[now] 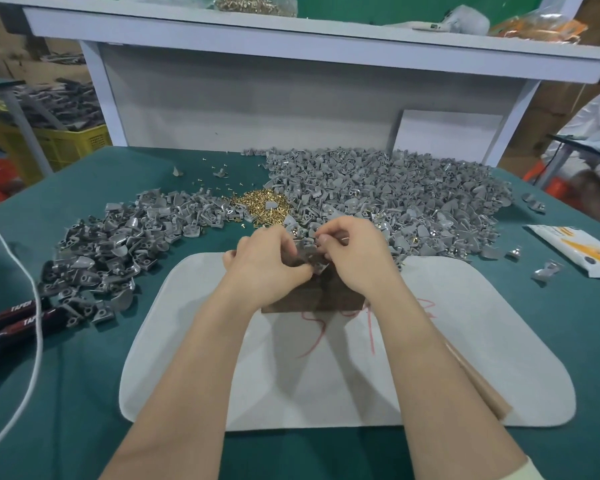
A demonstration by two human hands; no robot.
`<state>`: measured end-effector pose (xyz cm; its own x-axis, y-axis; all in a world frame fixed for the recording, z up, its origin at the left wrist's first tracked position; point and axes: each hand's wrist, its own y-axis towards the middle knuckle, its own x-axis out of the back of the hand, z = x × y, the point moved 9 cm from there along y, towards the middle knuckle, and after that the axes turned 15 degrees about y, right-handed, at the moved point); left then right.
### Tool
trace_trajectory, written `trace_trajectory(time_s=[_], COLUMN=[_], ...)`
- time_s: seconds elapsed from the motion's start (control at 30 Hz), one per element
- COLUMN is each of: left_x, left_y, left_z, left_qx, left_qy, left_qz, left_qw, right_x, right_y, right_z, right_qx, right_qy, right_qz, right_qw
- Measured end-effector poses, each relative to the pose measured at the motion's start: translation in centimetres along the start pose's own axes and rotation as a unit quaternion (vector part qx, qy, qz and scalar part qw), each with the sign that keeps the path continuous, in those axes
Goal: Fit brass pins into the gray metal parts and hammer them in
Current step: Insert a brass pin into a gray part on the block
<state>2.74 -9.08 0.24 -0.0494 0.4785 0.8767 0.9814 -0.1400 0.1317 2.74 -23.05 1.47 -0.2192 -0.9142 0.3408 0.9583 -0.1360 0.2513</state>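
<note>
At the left edge of the desk point(84, 393) lay black handles point(11, 320); what tool they belonged to could not be made out. Beside them a heap of gray parts point(118, 244) sprawled toward the middle. Next along, near the back, sat the brass pins point(260, 204), a small glittering mound: tiny, light, likely quick to roll or slip from fingertips.

Centre now: the left hand point(267, 261), fingers curled, pinched one gray part point(307, 252) over the brown block point(326, 299) on the white mat point(465, 341). That part looked like rigid cast metal, small but weighty for its size, smooth on its curved face. The flat edges seemed the safer hold, leaving the holes free.

The right hand point(354, 258) closed thumb and forefinger on the part's upper edge; whether a pin sat between them was too small to tell. Further right, the bigger heap of loose parts point(395, 188) spread toward the back right corner.
</note>
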Motion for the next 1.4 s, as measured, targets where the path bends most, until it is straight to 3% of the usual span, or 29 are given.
trace_trajectory(time_s=[0.17, 0.37, 0.63, 1.07, 1.17, 1.3, 1.4], left_x=[-0.8, -0.3, 0.9, 1.9, 1.7, 0.2, -0.1], left_y=[-0.3, -0.2, -0.4, -0.6, -0.5, -0.2, -0.3], left_z=[-1.7, -1.2, -1.6, -2.3, -1.8, -0.2, -0.3], left_qx=[-0.068, -0.027, -0.023, -0.046, -0.031, 0.017, 0.02], left_qy=[-0.025, 0.044, -0.014, -0.047, -0.032, 0.021, 0.026], left_qz=[0.032, -0.032, -0.07, -0.13, -0.11, -0.009, 0.001], left_qw=[0.997, 0.998, 0.997, 0.989, 0.993, 1.0, 0.999], right_x=[0.6, 0.4, -0.2, -0.1, 0.0, 0.0, -0.5], right_y=[0.2, 0.0, -0.2, -0.1, -0.1, -0.3, -0.5], right_z=[0.0, 0.3, 1.1, 1.2, 1.3, 1.1, 1.2], right_qx=[-0.004, 0.005, 0.06, 0.033, 0.045, 0.067, 0.082], right_qy=[-0.028, -0.038, 0.015, 0.011, -0.02, -0.105, -0.14], right_qz=[0.016, 0.05, 0.059, 0.045, 0.044, 0.056, 0.083], right_qw=[0.999, 0.998, 0.996, 0.998, 0.998, 0.991, 0.983])
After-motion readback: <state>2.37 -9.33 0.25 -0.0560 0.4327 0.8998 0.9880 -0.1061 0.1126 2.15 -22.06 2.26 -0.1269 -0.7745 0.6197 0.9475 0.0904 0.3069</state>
